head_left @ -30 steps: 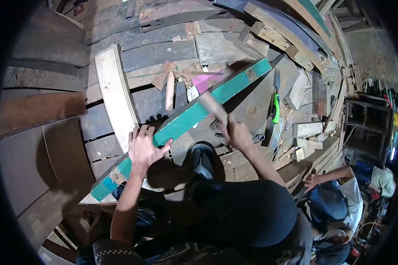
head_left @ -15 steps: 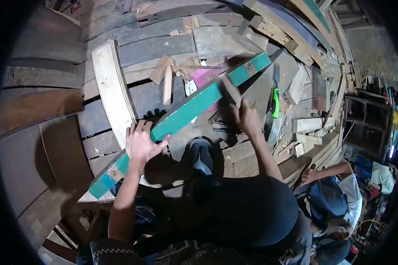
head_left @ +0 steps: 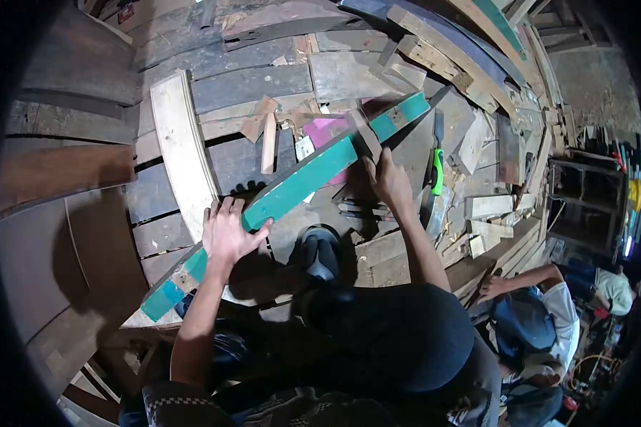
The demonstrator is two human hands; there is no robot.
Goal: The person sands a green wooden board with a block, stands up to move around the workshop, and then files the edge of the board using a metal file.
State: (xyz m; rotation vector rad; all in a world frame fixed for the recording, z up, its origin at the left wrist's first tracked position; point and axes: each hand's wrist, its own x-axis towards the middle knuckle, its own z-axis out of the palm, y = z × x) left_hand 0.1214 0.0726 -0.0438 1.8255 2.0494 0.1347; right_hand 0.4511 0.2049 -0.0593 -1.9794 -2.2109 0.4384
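A long green-painted wooden beam [head_left: 299,186] runs diagonally from lower left to upper right, with bare wood patches near both ends. My left hand [head_left: 228,231] grips it on the lower half, fingers over the far edge and thumb on the near green face. In my right hand [head_left: 388,179] is a short brown wooden block [head_left: 364,135], held by its near end. The block lies across the beam's upper part, at a patch between two green stretches. Right of that hand, a chisel with a bright green handle [head_left: 437,172] rests on the boards.
A pale moulded board [head_left: 185,149] lies left of the beam. Behind it are a small wood stick [head_left: 268,144] and a pink piece [head_left: 324,133]. Offcuts [head_left: 488,206] are scattered at right, near long stacked planks [head_left: 441,53]. Another person [head_left: 534,306] sits at lower right.
My right hand has moved slightly up and left with the wooden block, which now sits further across the beam. My left hand stays in place on the beam.
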